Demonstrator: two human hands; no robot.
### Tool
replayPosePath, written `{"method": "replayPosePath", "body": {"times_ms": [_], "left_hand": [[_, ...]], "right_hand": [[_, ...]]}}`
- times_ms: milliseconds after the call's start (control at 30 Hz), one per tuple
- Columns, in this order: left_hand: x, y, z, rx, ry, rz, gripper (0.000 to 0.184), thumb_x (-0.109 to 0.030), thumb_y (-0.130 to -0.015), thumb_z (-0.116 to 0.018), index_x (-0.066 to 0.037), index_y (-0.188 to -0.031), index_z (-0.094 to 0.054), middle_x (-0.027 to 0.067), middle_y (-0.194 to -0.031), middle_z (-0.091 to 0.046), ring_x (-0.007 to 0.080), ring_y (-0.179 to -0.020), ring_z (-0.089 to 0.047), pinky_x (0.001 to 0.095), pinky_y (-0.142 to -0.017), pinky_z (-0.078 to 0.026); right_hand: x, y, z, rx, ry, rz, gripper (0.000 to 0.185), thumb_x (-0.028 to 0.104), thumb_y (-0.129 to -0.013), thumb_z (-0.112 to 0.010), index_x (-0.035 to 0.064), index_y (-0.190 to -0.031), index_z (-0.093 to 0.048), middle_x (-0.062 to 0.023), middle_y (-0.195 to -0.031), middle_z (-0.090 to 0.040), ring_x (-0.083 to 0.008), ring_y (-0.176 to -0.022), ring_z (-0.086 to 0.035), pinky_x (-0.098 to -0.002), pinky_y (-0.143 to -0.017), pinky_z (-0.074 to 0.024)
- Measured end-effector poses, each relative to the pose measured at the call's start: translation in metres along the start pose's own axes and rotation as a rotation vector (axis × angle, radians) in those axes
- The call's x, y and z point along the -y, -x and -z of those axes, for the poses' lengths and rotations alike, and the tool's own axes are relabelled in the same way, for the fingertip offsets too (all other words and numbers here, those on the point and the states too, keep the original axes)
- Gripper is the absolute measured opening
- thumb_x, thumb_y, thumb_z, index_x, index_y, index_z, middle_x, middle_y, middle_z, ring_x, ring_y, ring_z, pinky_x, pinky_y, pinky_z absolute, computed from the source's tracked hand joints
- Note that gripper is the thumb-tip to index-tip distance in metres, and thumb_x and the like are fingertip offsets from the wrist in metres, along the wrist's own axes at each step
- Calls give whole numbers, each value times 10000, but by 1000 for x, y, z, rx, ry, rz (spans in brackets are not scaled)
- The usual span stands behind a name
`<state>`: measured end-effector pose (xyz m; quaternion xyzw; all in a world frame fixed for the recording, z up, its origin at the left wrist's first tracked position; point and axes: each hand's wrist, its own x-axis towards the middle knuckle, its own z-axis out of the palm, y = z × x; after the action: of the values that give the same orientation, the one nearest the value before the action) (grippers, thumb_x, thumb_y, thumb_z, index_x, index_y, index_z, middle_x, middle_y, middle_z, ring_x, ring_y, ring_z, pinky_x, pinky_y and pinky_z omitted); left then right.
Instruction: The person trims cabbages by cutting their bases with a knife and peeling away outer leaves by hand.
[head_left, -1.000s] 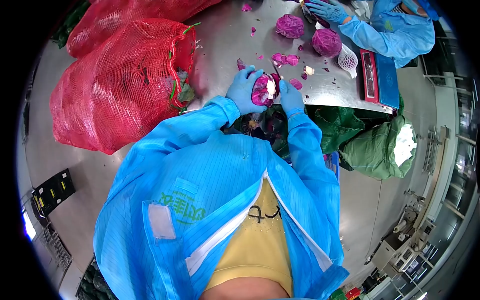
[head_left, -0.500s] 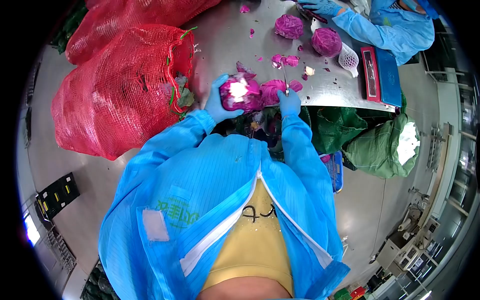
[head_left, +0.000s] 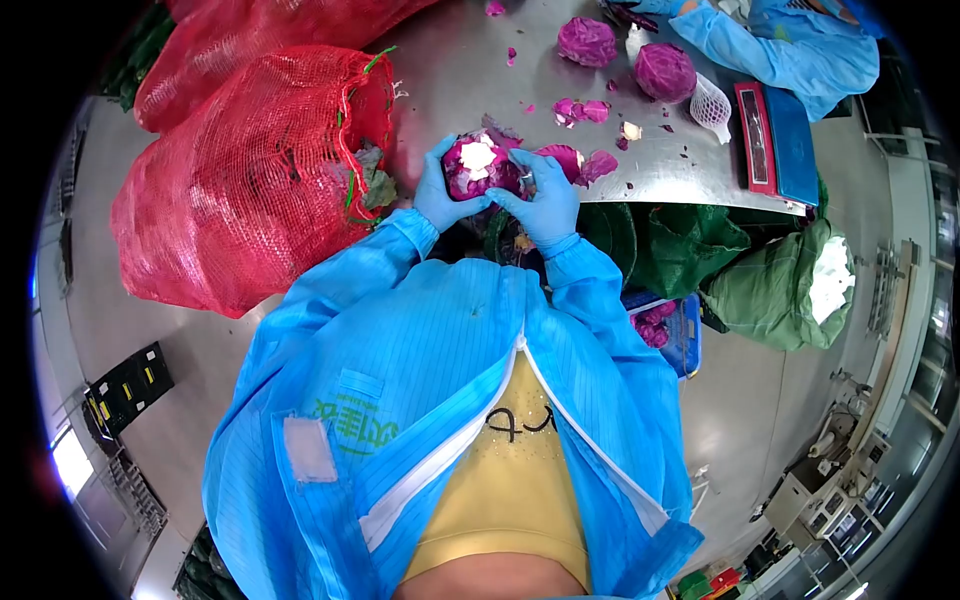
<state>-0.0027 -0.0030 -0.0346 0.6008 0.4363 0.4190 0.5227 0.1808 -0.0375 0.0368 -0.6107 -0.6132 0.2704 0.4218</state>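
Note:
A red cabbage (head_left: 482,172) with a white cut stem end facing up is between my hands at the table's near edge. My left hand (head_left: 440,190) wraps round its left side. On its right side, my right hand (head_left: 545,203) grips with thumb and fingers closed against the leaves. I cannot make out clearly whether the knife seen earlier is still in that hand. Loose purple leaves (head_left: 597,167) lie on the metal table (head_left: 455,75), just beyond my right hand.
Red mesh sacks (head_left: 240,180) stand at the left. Two more cabbages (head_left: 665,72), scraps, a white foam net (head_left: 710,108) and a red-and-blue box (head_left: 790,145) are on the table. A co-worker's blue sleeve (head_left: 775,55) reaches in. Green sacks (head_left: 780,290) and a blue crate (head_left: 682,335) stand right.
My right hand has moved left from beside the loose leaves onto the cabbage. The knife blade that pointed up from it no longer shows clearly. My left hand keeps its hold.

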Motion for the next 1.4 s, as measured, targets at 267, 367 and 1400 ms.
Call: {"method": "replayPosePath", "body": {"times_ms": [267,367,1400], "left_hand": [[0,-10,-8,-40,-241,-14,1067,-284,-521,-867,-8,-1324,-221,168,-1252,-379,267,-1174,-438,360,-1007,-385],[-2,-12,-13,-46,-236,-12,1063,-287,-510,-866,-1,-1312,-230,170,-1240,-353,274,-1171,-421,352,-1007,-378],[-5,-3,-12,-52,-167,-41,1017,-213,-582,-869,-23,-1330,-208,151,-1287,-359,243,-1188,-418,358,-1018,-372]], "right_hand": [[-4,-12,10,149,223,14,446,304,-706,-709,120,-1075,-540,-97,-984,-611,-276,-875,-622,-370,-721,-509],[-1,-17,15,177,281,42,444,304,-693,-707,109,-1053,-534,-107,-952,-603,-289,-859,-617,-383,-709,-507],[-71,-29,-8,157,-158,-451,410,311,-712,-695,19,-987,-612,-153,-884,-657,-236,-822,-639,-334,-753,-481]]}}
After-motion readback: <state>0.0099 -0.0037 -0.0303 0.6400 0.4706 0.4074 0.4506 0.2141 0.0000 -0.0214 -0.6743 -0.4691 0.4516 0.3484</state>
